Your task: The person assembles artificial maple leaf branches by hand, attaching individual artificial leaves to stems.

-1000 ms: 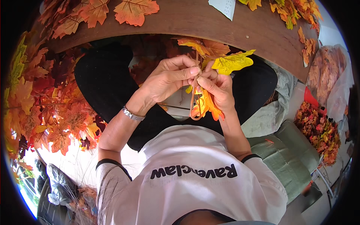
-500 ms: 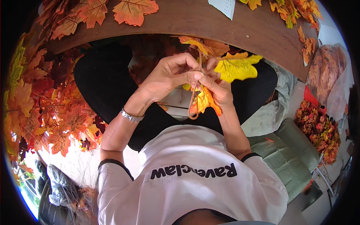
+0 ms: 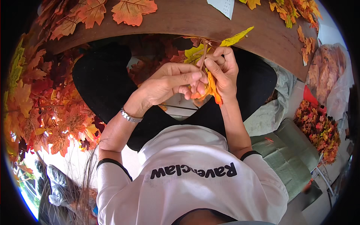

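Note:
Above my lap, both hands work on a spray of artificial maple leaves with a brown stem (image 3: 203,60). My left hand (image 3: 168,80), a metal-banded watch or bracelet on its wrist, pinches the stem low down. Thumb and fingers of my right hand (image 3: 224,71) close on the spray from the other side. A yellow leaf (image 3: 237,37) points up and right, seen nearly edge-on. A yellow-green leaf (image 3: 193,55) stands left of the stem, and an orange leaf (image 3: 212,89) hangs below, between the hands. Fingers hide the stem's lower end.
A curved brown tabletop (image 3: 180,20) lies ahead, bearing orange leaves (image 3: 134,12), a paper slip (image 3: 222,6) and yellow-orange leaves at right. Red and orange leaves (image 3: 63,112) pile up at left. On the right are a green padded block (image 3: 285,153), a small-leaf bunch (image 3: 318,131) and bagged leaves (image 3: 326,71).
The spray has turned: its yellow leaf has swung upward from facing me to edge-on. My right hand has risen a little. The looped stem end that hung below is hidden now.

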Tool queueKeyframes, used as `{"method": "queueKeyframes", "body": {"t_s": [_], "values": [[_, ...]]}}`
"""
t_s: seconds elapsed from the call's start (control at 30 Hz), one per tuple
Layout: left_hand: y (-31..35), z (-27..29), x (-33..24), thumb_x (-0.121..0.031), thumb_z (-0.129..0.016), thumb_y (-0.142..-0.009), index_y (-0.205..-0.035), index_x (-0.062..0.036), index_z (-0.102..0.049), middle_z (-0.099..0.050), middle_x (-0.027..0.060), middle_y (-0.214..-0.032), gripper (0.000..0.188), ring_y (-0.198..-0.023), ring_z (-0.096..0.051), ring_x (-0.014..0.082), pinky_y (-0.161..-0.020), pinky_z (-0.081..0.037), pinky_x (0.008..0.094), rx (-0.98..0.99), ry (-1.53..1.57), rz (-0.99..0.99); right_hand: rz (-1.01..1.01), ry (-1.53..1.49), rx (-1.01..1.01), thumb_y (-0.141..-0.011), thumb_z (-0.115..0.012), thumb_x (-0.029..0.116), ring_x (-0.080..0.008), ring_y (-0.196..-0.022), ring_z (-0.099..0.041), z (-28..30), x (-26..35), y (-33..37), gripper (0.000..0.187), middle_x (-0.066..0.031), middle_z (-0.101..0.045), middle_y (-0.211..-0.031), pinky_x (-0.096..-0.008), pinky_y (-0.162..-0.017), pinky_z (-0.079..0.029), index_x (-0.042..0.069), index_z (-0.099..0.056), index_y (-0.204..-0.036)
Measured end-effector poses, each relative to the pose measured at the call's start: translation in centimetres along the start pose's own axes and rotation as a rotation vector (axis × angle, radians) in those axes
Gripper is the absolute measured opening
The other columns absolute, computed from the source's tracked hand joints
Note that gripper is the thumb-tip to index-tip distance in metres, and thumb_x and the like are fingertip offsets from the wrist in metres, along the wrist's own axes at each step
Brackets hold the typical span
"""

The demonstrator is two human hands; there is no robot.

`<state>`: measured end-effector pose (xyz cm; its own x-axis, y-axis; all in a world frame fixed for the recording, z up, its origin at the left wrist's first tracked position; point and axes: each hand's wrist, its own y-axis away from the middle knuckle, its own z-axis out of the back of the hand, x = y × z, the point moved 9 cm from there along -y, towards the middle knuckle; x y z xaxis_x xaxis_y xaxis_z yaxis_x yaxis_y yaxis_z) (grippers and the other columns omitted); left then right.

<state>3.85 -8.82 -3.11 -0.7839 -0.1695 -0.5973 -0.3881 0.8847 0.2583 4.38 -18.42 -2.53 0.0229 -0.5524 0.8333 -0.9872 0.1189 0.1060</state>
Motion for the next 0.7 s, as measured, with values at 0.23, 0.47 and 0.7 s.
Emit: {"method": "queueKeyframes", "body": {"t_s": [0.23, 0.47, 0.7], "values": [[0.4, -0.9, -0.6, -0.017, -0.056, -0.085, -0.094, 0.0049, -0.057, -0.06, 0.0087, -0.073, 0.024, -0.064, -0.058, 0.0109, -0.055, -0.044, 0.0183, -0.022, 0.009, -0.036, -0.152, -0.05, 0.088, -0.083, -0.054, -0.002, -0.0168, -0.074, -0.059, -0.2, -1.3, -0.3, 0.018, -0.0147, -0.06, -0.081, -0.0254, -0.07, -0.047, 0.002, -0.042, -0.096], [0.5, -0.2, -0.7, -0.013, -0.059, -0.083, -0.091, -0.0004, -0.06, -0.061, 0.0068, -0.073, 0.015, -0.063, -0.058, 0.011, -0.052, -0.044, 0.0195, -0.049, 0.115, -0.152, 0.226, 0.603, 0.073, -0.084, -0.054, 0.001, -0.0115, -0.08, -0.057, -2.8, 6.8, -2.3, 0.009, -0.0102, -0.059, -0.087, -0.0228, -0.071, -0.046, -0.004, -0.052, -0.09], [0.0, -0.3, 0.8, -0.013, -0.06, -0.083, -0.089, -0.0014, -0.058, -0.063, 0.0073, -0.077, 0.013, -0.055, -0.053, 0.0064, -0.049, -0.042, 0.0166, -0.026, 0.025, -0.037, 0.432, 0.962, 0.303, -0.081, -0.058, 0.006, -0.0093, -0.069, -0.057, -12.6, 7.8, -9.2, 0.009, -0.0064, -0.061, -0.076, -0.0227, -0.063, -0.045, -0.002, -0.06, -0.085]]}}
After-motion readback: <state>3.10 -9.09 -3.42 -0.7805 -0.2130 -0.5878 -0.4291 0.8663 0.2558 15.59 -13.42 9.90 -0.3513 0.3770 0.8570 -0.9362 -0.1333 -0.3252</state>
